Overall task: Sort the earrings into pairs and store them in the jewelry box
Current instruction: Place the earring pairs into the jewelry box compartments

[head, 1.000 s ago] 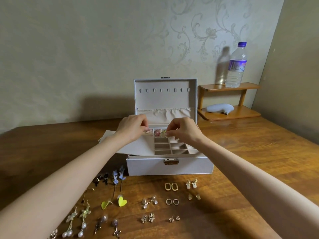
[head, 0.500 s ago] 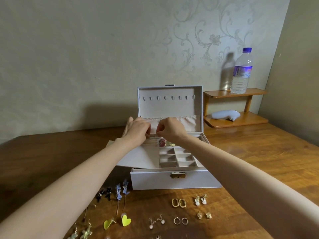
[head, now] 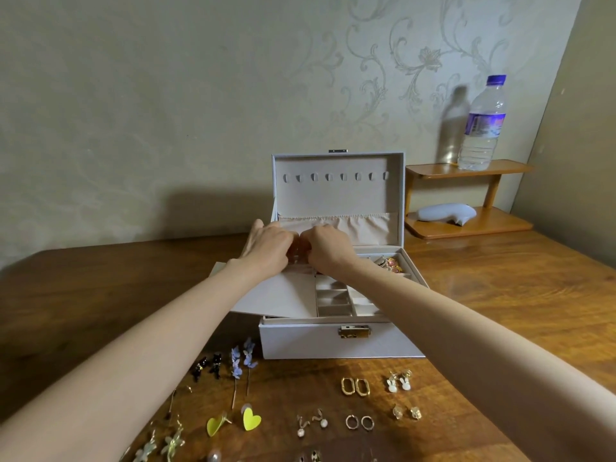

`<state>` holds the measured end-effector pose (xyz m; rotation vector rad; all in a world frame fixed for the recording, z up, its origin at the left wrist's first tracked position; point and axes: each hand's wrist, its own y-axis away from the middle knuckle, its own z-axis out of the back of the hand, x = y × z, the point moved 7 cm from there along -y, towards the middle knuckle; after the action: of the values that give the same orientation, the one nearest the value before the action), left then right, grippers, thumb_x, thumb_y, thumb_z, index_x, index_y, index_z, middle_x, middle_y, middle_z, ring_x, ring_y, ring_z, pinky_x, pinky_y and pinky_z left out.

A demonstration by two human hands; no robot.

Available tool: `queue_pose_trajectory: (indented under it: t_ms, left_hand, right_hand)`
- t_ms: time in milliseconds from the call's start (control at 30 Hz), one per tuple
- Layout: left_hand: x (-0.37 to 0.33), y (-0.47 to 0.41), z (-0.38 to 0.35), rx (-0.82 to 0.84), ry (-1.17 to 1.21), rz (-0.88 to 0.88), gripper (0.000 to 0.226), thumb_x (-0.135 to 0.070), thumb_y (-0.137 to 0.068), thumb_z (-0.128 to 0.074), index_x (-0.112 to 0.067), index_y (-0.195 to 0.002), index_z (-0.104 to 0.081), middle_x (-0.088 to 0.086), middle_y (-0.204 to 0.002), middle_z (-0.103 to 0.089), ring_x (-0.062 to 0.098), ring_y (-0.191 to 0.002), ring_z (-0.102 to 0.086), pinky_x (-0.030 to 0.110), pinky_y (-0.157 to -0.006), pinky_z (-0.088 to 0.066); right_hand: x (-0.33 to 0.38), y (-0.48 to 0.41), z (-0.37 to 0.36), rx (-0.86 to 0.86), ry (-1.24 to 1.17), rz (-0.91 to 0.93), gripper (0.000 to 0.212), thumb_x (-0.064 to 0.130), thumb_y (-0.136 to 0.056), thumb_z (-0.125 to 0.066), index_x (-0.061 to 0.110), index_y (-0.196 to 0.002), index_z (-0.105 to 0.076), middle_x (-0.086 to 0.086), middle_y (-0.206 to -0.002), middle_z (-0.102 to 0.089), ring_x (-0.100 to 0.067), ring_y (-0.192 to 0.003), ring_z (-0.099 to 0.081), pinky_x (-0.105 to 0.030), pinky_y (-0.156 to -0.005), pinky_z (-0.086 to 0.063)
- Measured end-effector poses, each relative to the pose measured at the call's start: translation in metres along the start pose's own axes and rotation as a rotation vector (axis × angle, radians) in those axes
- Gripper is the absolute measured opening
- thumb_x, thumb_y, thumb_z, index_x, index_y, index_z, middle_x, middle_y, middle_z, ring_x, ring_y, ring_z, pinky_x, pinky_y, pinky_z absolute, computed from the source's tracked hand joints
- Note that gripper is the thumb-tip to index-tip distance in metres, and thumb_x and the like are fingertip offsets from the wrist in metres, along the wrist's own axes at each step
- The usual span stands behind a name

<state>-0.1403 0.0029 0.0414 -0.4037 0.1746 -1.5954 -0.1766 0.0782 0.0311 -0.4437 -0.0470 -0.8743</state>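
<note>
The left hand (head: 270, 248) and right hand (head: 328, 248) meet knuckles-up over the open pale grey jewelry box (head: 316, 341) on the brown wooden desk (head: 100, 295), fingers curled under; whether they hold anything I cannot tell. Before it lie paired earrings (head: 355, 386); pink-and-gold ones (head: 390, 263) sit inside, rear right.

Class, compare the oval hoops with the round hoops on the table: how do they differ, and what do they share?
The oval hoops are long and thick-banded; the round hoops are circular and thinner. The oval hoops lie nearer the jewelry box; the round hoops lie farther from it. Both are pairs lying side by side on the table.
</note>
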Motion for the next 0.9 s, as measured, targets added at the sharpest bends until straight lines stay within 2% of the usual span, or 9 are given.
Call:
queue_pose_trajectory:
  t_ms: [200, 333, 467, 533, 600, 700, 800, 900]
  left_hand:
    - [-0.001, 0.001, -0.002, 0.002, -0.001, 0.009, 0.035, 0.003, -0.078, -0.046, -0.021, -0.098, -0.064, 0.005, -0.095, -0.059, 0.023, -0.104, -0.048, 0.035, -0.082, -0.03]
    - [-0.003, -0.001, -0.001, -0.007, -0.052, 0.0, 0.034, 0.002, -0.078, -0.046, -0.021, -0.096, -0.062, 0.004, -0.092, -0.06, 0.023, -0.102, -0.047, 0.034, -0.078, -0.027]
    - [-0.001, 0.005, 0.007, -0.072, -0.036, -0.036, 0.031, -0.002, -0.083, -0.047, -0.021, -0.105, -0.06, -0.001, -0.109, -0.057, 0.02, -0.11, -0.041, 0.034, -0.081, -0.024]
    - [0.01, 0.015, 0.026, -0.187, 0.054, -0.02, 0.024, -0.017, -0.09, -0.051, -0.022, -0.112, -0.057, -0.002, -0.117, -0.053, 0.019, -0.113, -0.039, 0.035, -0.087, -0.026]
    - [0.031, 0.034, 0.046, -0.334, 0.158, 0.06, 0.026, -0.029, -0.089, -0.057, -0.019, -0.113, -0.057, 0.0, -0.117, -0.054, 0.023, -0.111, -0.044, 0.038, -0.09, -0.032]
    - [0.063, 0.088, 0.055, -0.465, 0.512, 0.289, 0.036, -0.023, -0.086, -0.062, -0.008, -0.117, -0.051, 0.011, -0.118, -0.05, 0.027, -0.107, -0.05, 0.041, -0.091, -0.041]
    - [0.065, 0.155, 0.038, -0.429, 0.883, 0.524, 0.043, -0.018, -0.087, -0.059, -0.012, -0.124, -0.038, 0.011, -0.127, -0.038, 0.018, -0.111, -0.043, 0.03, -0.091, -0.035]
    - [0.044, 0.195, 0.02, -0.293, 1.098, 0.651, 0.046, -0.02, -0.087, -0.059, -0.021, -0.124, -0.032, 0.005, -0.128, -0.038, 0.014, -0.113, -0.042, 0.029, -0.089, -0.033]
  right_hand:
    - [-0.002, 0.002, -0.002, 0.011, 0.011, 0.009, 0.027, 0.0, -0.081, -0.051, 0.009, -0.096, -0.072, -0.013, -0.097, -0.068, -0.033, -0.091, -0.062, -0.033, -0.068, -0.048]
    - [-0.005, 0.004, -0.002, 0.022, -0.017, 0.012, 0.027, 0.003, -0.083, -0.052, 0.012, -0.097, -0.073, -0.012, -0.099, -0.069, -0.032, -0.092, -0.062, -0.035, -0.072, -0.05]
    - [-0.007, 0.009, 0.009, -0.027, -0.087, 0.02, 0.025, 0.008, -0.087, -0.056, 0.019, -0.103, -0.072, -0.005, -0.105, -0.068, -0.025, -0.095, -0.062, -0.029, -0.074, -0.045]
    - [-0.013, 0.018, 0.025, -0.067, -0.191, 0.0, 0.022, 0.012, -0.087, -0.06, 0.021, -0.105, -0.071, -0.001, -0.102, -0.069, -0.017, -0.088, -0.061, -0.026, -0.072, -0.044]
    - [-0.022, 0.034, 0.041, -0.08, -0.262, 0.0, 0.02, 0.016, -0.087, -0.062, 0.021, -0.105, -0.071, 0.0, -0.098, -0.068, -0.009, -0.079, -0.055, -0.022, -0.066, -0.041]
    - [-0.047, 0.077, 0.061, -0.131, -0.339, -0.035, 0.019, 0.018, -0.087, -0.064, 0.022, -0.106, -0.069, 0.003, -0.095, -0.065, -0.007, -0.078, -0.057, -0.022, -0.069, -0.048]
    - [-0.077, 0.131, 0.075, -0.247, -0.383, -0.117, 0.019, 0.015, -0.085, -0.066, 0.022, -0.103, -0.069, 0.006, -0.092, -0.06, -0.01, -0.083, -0.058, -0.033, -0.076, -0.053]
    - [-0.095, 0.177, 0.078, -0.297, -0.339, -0.196, 0.021, 0.017, -0.085, -0.065, 0.024, -0.105, -0.066, 0.007, -0.099, -0.058, -0.009, -0.088, -0.054, -0.031, -0.077, -0.049]
